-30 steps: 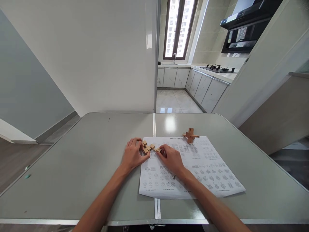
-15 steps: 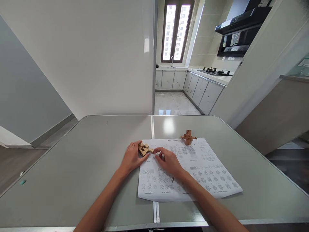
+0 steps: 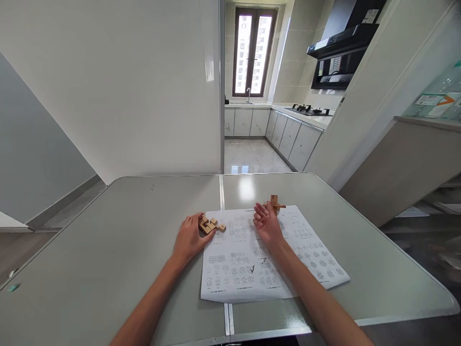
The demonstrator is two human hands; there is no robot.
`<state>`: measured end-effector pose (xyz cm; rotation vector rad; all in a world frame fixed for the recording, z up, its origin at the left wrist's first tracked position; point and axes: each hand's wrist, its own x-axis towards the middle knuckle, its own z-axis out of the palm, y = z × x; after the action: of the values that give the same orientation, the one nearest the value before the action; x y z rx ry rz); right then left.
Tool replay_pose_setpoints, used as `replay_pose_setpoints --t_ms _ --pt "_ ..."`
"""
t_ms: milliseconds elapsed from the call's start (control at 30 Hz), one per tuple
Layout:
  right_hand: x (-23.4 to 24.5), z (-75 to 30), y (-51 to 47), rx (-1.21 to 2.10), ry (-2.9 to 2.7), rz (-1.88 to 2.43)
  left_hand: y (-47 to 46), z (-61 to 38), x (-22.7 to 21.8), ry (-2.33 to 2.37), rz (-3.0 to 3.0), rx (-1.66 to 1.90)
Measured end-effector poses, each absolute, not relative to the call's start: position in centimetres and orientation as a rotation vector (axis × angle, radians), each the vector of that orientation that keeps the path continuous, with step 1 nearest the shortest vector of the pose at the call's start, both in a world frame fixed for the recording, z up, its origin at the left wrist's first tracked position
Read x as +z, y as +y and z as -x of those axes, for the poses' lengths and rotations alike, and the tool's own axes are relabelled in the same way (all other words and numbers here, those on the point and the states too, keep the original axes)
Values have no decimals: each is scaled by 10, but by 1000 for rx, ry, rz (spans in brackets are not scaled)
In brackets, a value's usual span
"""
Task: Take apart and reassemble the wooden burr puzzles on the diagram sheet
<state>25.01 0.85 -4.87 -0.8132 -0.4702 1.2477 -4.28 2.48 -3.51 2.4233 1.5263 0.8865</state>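
Note:
My left hand [image 3: 189, 235] rests on the table, thumb and fingers curled around a cluster of light wooden puzzle blocks [image 3: 206, 227] at the paper's upper left edge. One small wooden block [image 3: 222, 227] sits at the cluster's right end, outside my fingers. My right hand [image 3: 267, 225] is over the upper part of the paper, palm turned up, fingers apart and holding nothing. Just behind it stands a darker cross-shaped wooden puzzle [image 3: 274, 199], partly hidden by the fingers. Under both lies a white instruction sheet [image 3: 237, 293] printed with many small diagrams.
The grey-green folding table [image 3: 108, 269] has a metal seam [image 3: 222, 192] down its middle. A small green object [image 3: 13, 287] lies near the left edge. Beyond the table are a white wall [image 3: 151, 96] and a kitchen with a stove [image 3: 309, 110].
My right hand has left the small block by the cluster and moved right and away from me, to the cross-shaped puzzle, turning palm up. The view has swung slightly right.

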Motion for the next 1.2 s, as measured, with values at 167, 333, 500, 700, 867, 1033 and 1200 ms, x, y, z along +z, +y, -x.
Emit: replay_pose_setpoints --t_ms 167,333,500,700,867,1033,1200 --pt "-52 -264 13 1249 -430 740 25 42 -36 1541 -2426 929" --pt "-52 -264 13 1239 -415 718 22 41 -33 1554 -2412 911" --pt "-48 -253 7 1256 -453 730 21 40 -30 1542 -2434 922" --pt "-35 -225 -9 1301 -818 884 15 35 -21 1426 -2436 1065" --pt "-35 -202 -20 1332 -1167 917 5 26 -12 1258 -2270 1110" --pt "-38 -190 -29 1312 -1454 917 -3 17 -7 1041 -2045 1034" --pt "-35 -187 -34 1159 -1659 934 -7 15 -9 905 -1990 938"
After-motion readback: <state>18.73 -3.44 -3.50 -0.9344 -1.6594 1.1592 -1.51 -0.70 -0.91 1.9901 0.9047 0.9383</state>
